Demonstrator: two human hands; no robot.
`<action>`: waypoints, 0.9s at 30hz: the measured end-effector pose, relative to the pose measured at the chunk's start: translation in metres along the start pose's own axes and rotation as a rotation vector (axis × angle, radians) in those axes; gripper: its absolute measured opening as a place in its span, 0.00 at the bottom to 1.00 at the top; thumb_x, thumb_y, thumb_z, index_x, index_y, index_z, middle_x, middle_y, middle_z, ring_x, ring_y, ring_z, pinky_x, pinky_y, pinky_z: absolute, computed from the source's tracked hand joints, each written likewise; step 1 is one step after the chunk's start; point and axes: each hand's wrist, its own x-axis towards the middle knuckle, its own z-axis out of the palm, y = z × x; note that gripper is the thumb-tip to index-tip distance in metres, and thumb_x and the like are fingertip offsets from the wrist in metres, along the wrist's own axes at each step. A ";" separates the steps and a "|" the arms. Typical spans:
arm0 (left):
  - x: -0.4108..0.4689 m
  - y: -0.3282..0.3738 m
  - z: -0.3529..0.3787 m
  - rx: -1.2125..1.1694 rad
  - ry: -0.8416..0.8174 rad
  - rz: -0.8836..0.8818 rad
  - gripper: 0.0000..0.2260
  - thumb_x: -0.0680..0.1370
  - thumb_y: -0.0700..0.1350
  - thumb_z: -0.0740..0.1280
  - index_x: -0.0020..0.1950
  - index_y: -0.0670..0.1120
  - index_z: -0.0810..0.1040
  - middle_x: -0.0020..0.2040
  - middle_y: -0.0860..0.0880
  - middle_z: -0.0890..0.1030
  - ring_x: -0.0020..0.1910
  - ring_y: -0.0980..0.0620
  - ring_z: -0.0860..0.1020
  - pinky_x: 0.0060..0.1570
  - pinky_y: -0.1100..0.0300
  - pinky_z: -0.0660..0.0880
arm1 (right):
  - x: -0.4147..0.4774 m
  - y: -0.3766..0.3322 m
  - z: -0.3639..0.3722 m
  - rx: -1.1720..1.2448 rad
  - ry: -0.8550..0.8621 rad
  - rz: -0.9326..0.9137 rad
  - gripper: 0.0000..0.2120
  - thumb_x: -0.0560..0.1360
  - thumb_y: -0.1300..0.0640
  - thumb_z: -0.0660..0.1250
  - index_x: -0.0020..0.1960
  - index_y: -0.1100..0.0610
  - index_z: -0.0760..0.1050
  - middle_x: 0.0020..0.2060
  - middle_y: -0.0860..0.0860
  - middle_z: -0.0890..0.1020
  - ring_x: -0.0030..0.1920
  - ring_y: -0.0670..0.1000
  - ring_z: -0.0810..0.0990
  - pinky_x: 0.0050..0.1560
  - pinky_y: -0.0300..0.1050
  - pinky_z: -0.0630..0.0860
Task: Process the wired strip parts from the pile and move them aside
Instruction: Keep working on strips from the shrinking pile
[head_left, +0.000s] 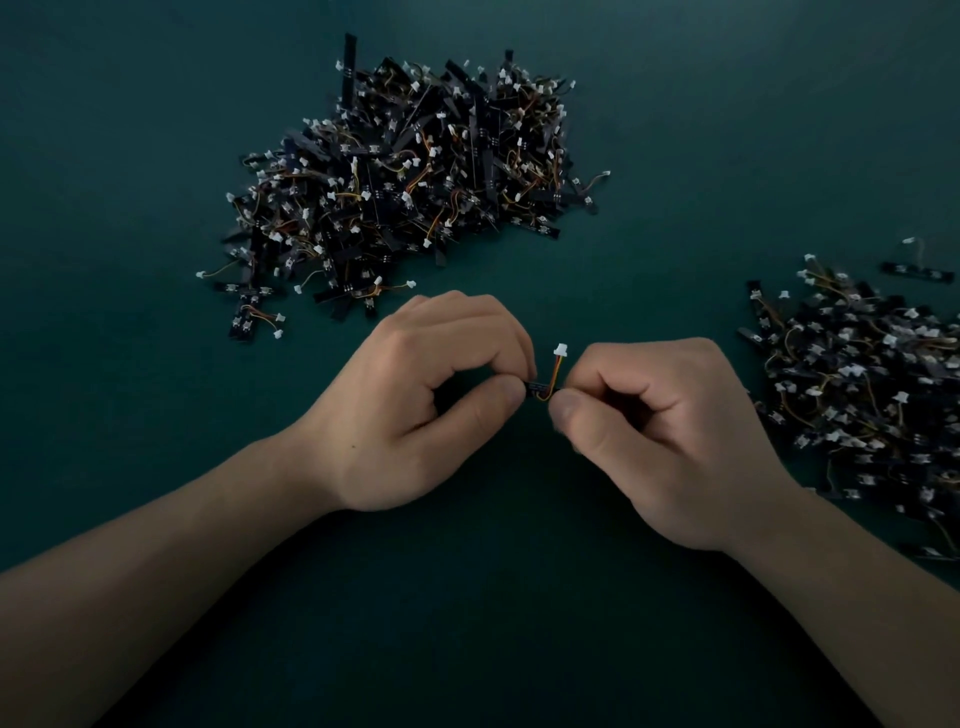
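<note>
A large pile (405, 176) of wired strip parts lies loose on the dark green table (130, 156) at upper centre; a second heap (857, 395) runs off the right edge; bare surface spreads left and below; at centre, left hand (415, 405) and right hand (670, 441), fingers curled, pinch one strip part (543, 388) between thumbs and forefingers, its white connector (561, 349) sticking up.

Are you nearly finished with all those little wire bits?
Not nearly. The heap set aside at the right looks done. The left hand and right hand pinch one wired strip now. The big pile beyond them is left to do.
</note>
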 end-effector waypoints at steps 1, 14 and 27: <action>0.000 0.000 0.000 0.009 0.006 0.006 0.09 0.81 0.41 0.63 0.43 0.41 0.78 0.47 0.48 0.81 0.48 0.47 0.79 0.51 0.44 0.72 | 0.000 0.000 0.000 -0.003 -0.001 0.007 0.15 0.79 0.60 0.70 0.34 0.59 0.75 0.24 0.50 0.72 0.25 0.49 0.69 0.27 0.36 0.63; 0.000 -0.006 -0.003 0.495 0.126 -0.260 0.16 0.82 0.48 0.62 0.68 0.48 0.76 0.64 0.52 0.78 0.64 0.47 0.75 0.67 0.46 0.68 | -0.005 -0.003 -0.001 0.087 0.283 -0.225 0.12 0.85 0.56 0.60 0.61 0.61 0.78 0.31 0.51 0.75 0.29 0.51 0.74 0.32 0.42 0.69; 0.001 -0.014 0.000 0.457 0.167 -0.102 0.19 0.77 0.24 0.66 0.57 0.44 0.85 0.50 0.48 0.82 0.48 0.46 0.80 0.54 0.47 0.76 | -0.003 0.001 0.003 -0.027 0.116 0.003 0.06 0.81 0.58 0.69 0.57 0.52 0.82 0.32 0.49 0.80 0.29 0.54 0.78 0.30 0.49 0.73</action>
